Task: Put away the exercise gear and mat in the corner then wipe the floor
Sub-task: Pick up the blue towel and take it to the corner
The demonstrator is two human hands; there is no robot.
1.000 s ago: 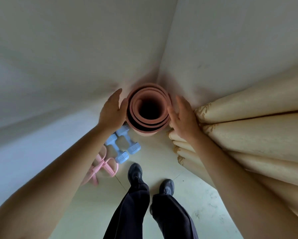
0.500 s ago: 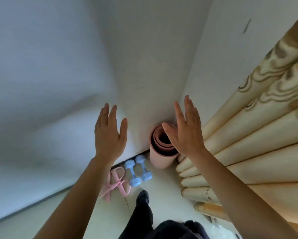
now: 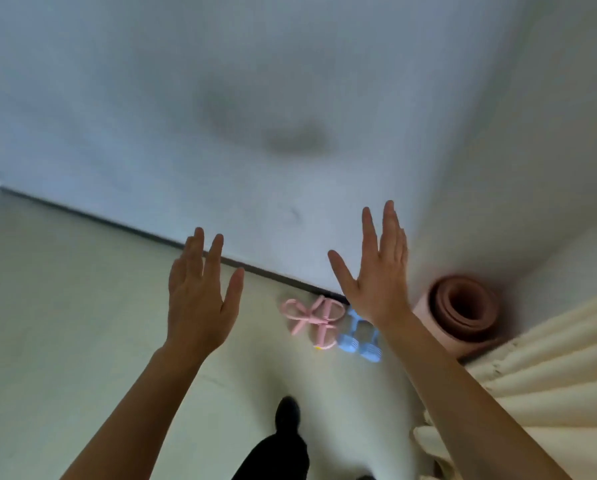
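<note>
The rolled pink mat [image 3: 463, 313] stands upright in the corner where the two walls meet. Two light blue dumbbells [image 3: 357, 341] lie on the floor beside it, partly hidden by my right wrist. A pink resistance band [image 3: 312, 315] with loops lies left of the dumbbells against the wall. My left hand [image 3: 200, 296] and my right hand [image 3: 376, 271] are both raised in the air, fingers straight, holding nothing and away from the mat.
A white wall with a dark baseboard [image 3: 117, 225] runs from left to the corner. Cream curtains [image 3: 549, 375] hang at the right next to the mat. My dark shoe [image 3: 287, 414] stands on the pale floor [image 3: 65, 323].
Both hands let go of the mat's top and lifted away with fingers spread. The view has swung left, so the mat and gear now sit at the right.
</note>
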